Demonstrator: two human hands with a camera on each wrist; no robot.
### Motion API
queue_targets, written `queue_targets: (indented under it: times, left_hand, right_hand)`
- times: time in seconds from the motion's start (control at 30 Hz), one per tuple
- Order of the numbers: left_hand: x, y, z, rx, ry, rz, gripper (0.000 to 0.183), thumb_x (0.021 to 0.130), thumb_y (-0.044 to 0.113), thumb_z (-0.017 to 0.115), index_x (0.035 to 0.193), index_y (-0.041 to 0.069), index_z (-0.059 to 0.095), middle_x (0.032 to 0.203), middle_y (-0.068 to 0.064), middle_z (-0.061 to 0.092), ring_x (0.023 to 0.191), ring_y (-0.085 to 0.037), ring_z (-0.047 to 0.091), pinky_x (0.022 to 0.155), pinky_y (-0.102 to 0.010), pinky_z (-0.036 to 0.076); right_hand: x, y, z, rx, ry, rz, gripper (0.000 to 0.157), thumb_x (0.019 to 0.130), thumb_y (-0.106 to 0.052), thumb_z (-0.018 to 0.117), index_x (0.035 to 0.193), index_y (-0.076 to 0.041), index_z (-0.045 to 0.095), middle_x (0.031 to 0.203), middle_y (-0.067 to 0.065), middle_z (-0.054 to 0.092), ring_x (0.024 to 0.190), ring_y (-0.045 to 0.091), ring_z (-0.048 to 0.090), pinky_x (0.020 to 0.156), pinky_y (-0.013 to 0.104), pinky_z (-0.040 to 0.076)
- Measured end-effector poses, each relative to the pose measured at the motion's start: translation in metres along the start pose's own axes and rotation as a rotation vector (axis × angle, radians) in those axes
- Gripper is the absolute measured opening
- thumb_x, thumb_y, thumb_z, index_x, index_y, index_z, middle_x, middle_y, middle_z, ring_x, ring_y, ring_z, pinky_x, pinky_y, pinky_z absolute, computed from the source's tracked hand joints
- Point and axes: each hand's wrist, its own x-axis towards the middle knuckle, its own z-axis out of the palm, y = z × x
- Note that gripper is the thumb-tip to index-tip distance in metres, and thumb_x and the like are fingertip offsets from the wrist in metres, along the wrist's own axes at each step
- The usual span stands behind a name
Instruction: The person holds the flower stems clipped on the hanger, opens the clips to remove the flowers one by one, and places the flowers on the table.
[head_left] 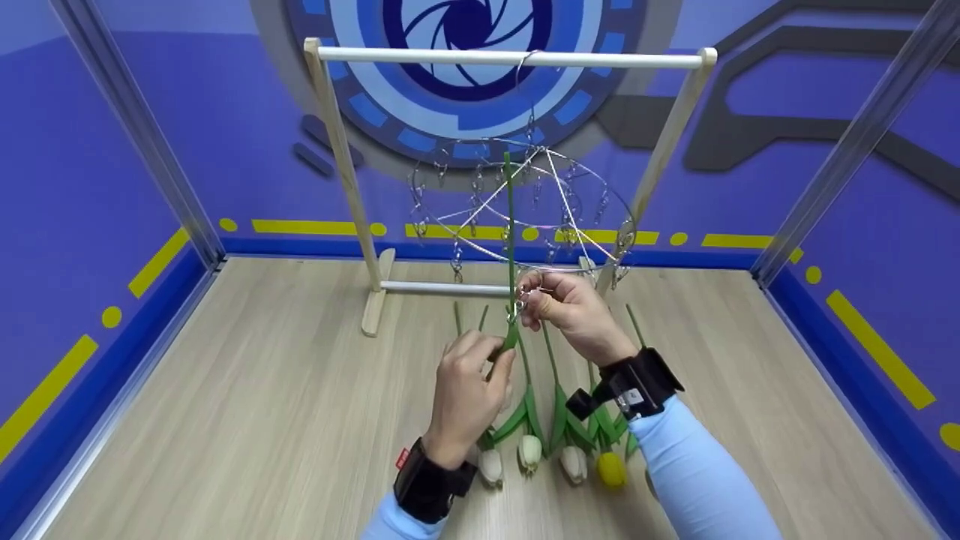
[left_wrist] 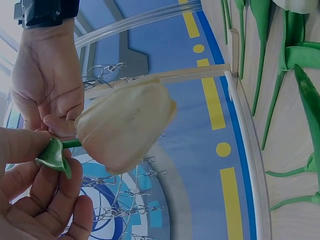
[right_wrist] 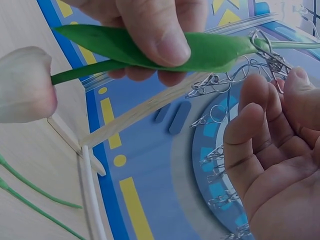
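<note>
A cream artificial tulip [left_wrist: 125, 127] hangs head-down, its green stem [head_left: 511, 225] rising past the rim of a round wire clip hanger [head_left: 559, 225]. My left hand [head_left: 469, 390] grips it by the green leaf [right_wrist: 210, 50], thumb on one side and fingers behind. At the base of that leaf, a metal clip [right_wrist: 270, 55] lies across the stem. With thumb and fingertips my right hand [head_left: 574, 311] pinches this clip. The flower head is hidden behind the left hand in the head view.
Several more tulips lie on the wooden table [head_left: 262, 420], including a yellow one [head_left: 611, 470] and a white one [head_left: 529, 451]. Behind stands a wooden rack [head_left: 345, 165] whose white bar [head_left: 420, 55] carries the hanger's hook. Other metal clips [head_left: 457, 262] dangle around the hanger.
</note>
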Motion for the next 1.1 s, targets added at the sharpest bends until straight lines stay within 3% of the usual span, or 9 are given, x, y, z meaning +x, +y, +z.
queue_targets:
  times: [0.2, 0.77, 1.1]
  left_hand:
    - [0.0002, 0.0015, -0.0002, 0.004, -0.009, 0.005, 0.004, 0.089, 0.005, 0.077, 0.088, 0.005, 0.072, 0.086, -0.003, 0.068, 0.080, -0.017, 0.064, 0.076, -0.037, 0.052]
    - [-0.0015, 0.0044, -0.0020, -0.009, -0.033, 0.020, 0.009, 0.096, 0.010, 0.073, 0.091, 0.004, 0.072, 0.085, -0.002, 0.066, 0.079, -0.015, 0.064, 0.072, -0.034, 0.051]
    - [-0.0017, 0.0045, -0.0026, -0.012, -0.031, 0.028, 0.003, 0.092, 0.004, 0.075, 0.091, 0.003, 0.072, 0.085, -0.002, 0.065, 0.078, -0.015, 0.064, 0.071, -0.033, 0.052]
  right_hand:
    - [0.0003, -0.0018, -0.0008, -0.016, -0.007, -0.008, 0.020, 0.099, -0.026, 0.068, 0.103, -0.007, 0.066, 0.088, 0.002, 0.063, 0.073, 0.011, 0.063, 0.063, 0.022, 0.050]
    - [-0.0003, -0.0053, -0.0039, -0.026, 0.023, -0.020, 0.015, 0.101, -0.017, 0.066, 0.098, -0.002, 0.065, 0.084, 0.001, 0.062, 0.069, 0.011, 0.062, 0.063, 0.023, 0.051]
    - [-0.0001, -0.0069, -0.0061, -0.073, 0.063, -0.047, 0.040, 0.101, -0.012, 0.065, 0.099, 0.025, 0.052, 0.083, 0.001, 0.062, 0.067, 0.011, 0.062, 0.063, 0.023, 0.052]
